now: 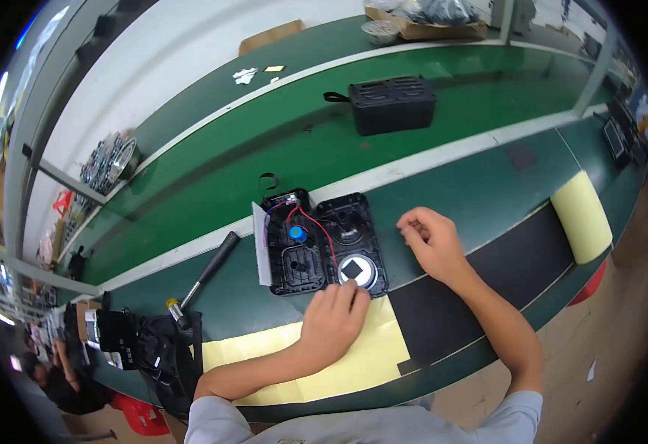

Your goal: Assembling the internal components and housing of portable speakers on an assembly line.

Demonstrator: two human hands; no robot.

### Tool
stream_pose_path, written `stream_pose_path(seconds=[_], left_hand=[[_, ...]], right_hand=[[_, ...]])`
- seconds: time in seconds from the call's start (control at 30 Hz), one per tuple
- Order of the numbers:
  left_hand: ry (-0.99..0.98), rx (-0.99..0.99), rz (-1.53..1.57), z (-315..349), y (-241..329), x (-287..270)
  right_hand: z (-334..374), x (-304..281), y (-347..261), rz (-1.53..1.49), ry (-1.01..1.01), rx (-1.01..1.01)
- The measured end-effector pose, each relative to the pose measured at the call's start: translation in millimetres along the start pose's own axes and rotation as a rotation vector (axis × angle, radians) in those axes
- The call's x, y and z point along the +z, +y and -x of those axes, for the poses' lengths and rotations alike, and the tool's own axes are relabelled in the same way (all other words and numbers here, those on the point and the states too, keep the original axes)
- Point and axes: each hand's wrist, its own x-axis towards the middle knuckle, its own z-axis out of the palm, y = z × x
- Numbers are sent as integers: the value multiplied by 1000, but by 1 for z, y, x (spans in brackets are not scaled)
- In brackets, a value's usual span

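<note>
An opened black plastic speaker housing [294, 275] lies on the bench in two halves, joined by red and purple wires. In the right half sits a round speaker magnet [368, 275] with a black square pad [353, 268] on it. My left hand [335, 318] is closed, its fingertips at the pad's near edge. My right hand [436, 243] hovers to the right of the housing, loosely curled, thumb and forefinger slightly apart, nothing visible in it. A blue round part [298, 234] and an upright whitish panel [262, 244] are in and beside the left half.
A mallet [209, 274] lies left of the housing. Yellow backing paper [287, 385] and a black sheet [479, 277] cover the near edge, ending in a yellow roll [583, 214]. A closed black speaker box [392, 107] stands beyond the ledge. A person [65, 377] sits far left.
</note>
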Motion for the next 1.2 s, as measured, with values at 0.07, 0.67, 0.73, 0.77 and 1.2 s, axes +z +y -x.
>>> stream_pose_path(seconds=[0.07,0.67,0.73,0.77,1.2], left_hand=[[30,-30,5,2,3,-2],[448,-37,217,-31,-57,-52],[304,-318,159,-32,-80,-72],[95,-598,259,-30,-87,-84],[210,-351,274,-20,-107,-78]], right_hand=[[3,11,16,-238,-27,278],[-21,48,-37,-1421,-437,758],[-23,47,-29,-1353,-373,710],[-26,48,-27,-1303,-310,652],[-42,20,-82,-887,-160,438]])
